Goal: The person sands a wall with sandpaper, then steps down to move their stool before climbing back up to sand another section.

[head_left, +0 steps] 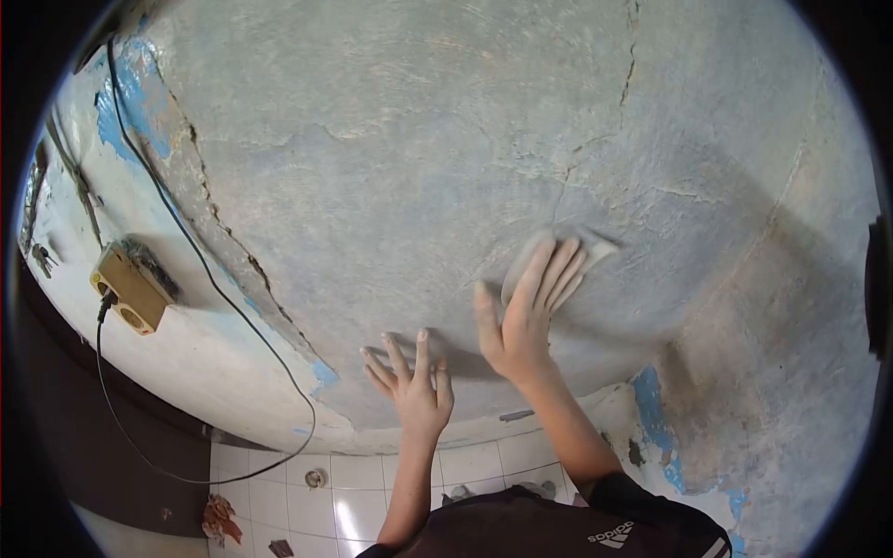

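My right hand (526,325) presses a pale sheet of sandpaper (603,248) flat against the grey plastered wall (391,205). Its fingers lie together over the sheet with the thumb out to the left, and the sheet's edges are smeared by motion. Lower and to the left, my left hand (418,395) rests its spread fingertips on the wall and holds nothing. Pale dust coats the fingers of both hands.
Cracks run through the plaster, with blue paint flakes (658,409) at its edges. At left, a socket box (135,288) on the wall has a black cable (209,270) looping down from it. Below are white floor tiles (358,472), a drain (316,478) and a reddish rag (221,519).
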`<state>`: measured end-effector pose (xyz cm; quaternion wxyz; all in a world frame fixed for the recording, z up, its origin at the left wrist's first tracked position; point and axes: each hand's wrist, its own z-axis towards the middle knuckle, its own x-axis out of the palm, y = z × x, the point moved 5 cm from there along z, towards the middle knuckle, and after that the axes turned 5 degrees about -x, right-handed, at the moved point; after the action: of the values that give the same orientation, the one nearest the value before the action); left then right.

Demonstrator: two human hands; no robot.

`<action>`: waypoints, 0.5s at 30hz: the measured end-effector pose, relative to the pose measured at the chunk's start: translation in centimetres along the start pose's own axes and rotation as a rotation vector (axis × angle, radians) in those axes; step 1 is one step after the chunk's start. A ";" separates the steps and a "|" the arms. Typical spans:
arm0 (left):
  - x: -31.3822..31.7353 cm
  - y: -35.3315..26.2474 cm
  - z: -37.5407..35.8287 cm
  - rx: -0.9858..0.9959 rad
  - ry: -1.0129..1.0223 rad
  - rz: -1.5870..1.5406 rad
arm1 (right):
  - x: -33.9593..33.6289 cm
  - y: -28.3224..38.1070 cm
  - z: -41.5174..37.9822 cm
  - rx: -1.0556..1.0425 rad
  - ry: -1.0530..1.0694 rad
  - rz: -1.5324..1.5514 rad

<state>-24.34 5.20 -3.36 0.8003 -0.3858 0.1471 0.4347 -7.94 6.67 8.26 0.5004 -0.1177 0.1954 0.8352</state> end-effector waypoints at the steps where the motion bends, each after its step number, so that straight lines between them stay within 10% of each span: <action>1: -0.3 0.7 -0.1 0.003 -0.005 0.012 | -0.5 0.5 1.4 0.001 -0.014 0.026; 11: -0.5 3.2 -1.3 -0.010 0.082 -0.039 | 7.6 0.2 -13.8 0.023 0.207 -0.118; 15: -0.2 2.8 -1.9 -0.058 0.154 -0.075 | 3.7 0.6 -6.5 0.095 0.060 -0.042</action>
<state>-26.54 4.61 -5.85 0.7907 -0.4464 0.1812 0.3777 -10.20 6.48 1.13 0.5169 -0.1230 0.2470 0.8104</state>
